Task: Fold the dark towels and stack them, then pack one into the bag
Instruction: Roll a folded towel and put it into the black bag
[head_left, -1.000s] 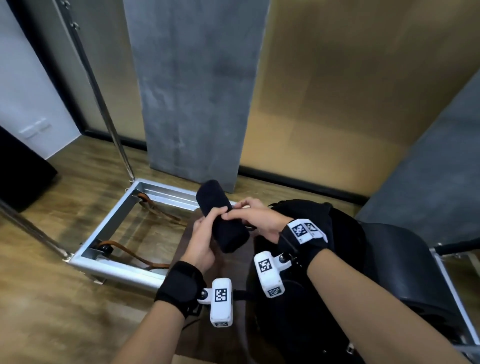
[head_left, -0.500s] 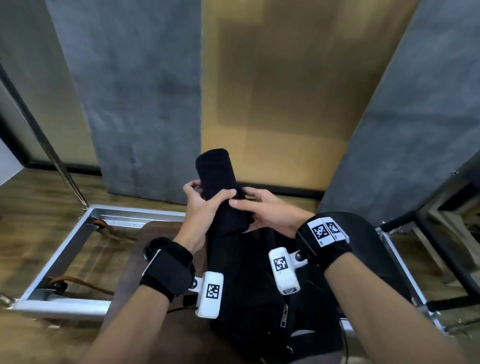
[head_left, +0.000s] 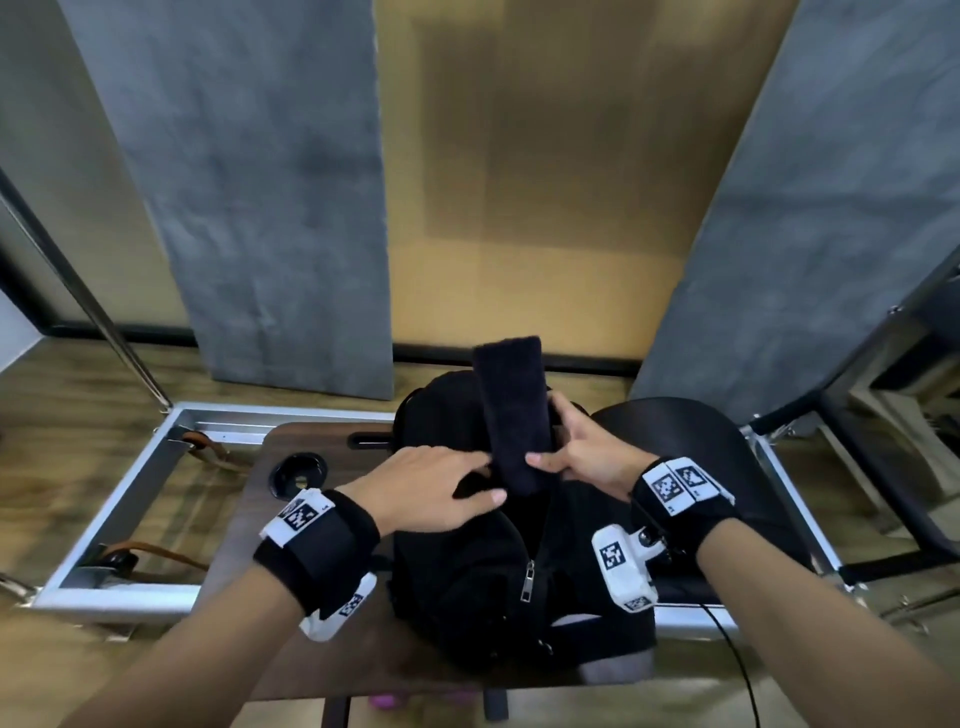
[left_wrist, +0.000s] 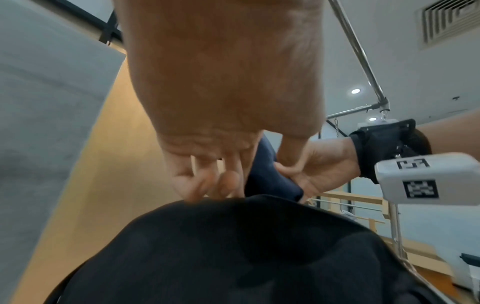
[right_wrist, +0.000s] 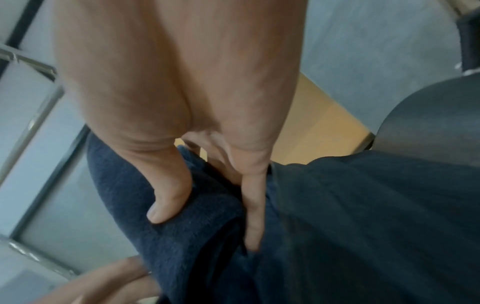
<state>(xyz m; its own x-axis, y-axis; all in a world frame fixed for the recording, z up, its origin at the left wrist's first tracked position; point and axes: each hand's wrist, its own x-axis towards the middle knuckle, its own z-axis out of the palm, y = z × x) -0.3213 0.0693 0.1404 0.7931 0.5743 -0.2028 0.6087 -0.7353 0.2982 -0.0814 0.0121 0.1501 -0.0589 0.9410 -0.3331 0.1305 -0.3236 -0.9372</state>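
Observation:
A folded dark towel (head_left: 511, 410) stands upright with its lower end at the mouth of the black backpack (head_left: 467, 566) on the table. My right hand (head_left: 571, 447) grips the towel from the right. In the right wrist view the thumb (right_wrist: 168, 205) presses into the towel (right_wrist: 187, 222) and a finger (right_wrist: 253, 216) lies between it and the bag (right_wrist: 363, 226). My left hand (head_left: 447, 486) lies flat on the bag's top beside the towel, fingers fairly straight. In the left wrist view its fingertips (left_wrist: 202, 191) touch the bag's edge (left_wrist: 233, 236). The towel's lower end is hidden.
The bag rests on a dark wooden table (head_left: 311, 447) with a round black recess (head_left: 300, 470). A metal frame (head_left: 130, 493) with brown straps lies on the floor to the left. A black chair (head_left: 691, 447) stands right of the bag. Grey panels lean on the far wall.
My left hand has let go of the towel and come down flat on the bag. The right hand keeps the towel, now lower at the bag's mouth. The head view has swung right.

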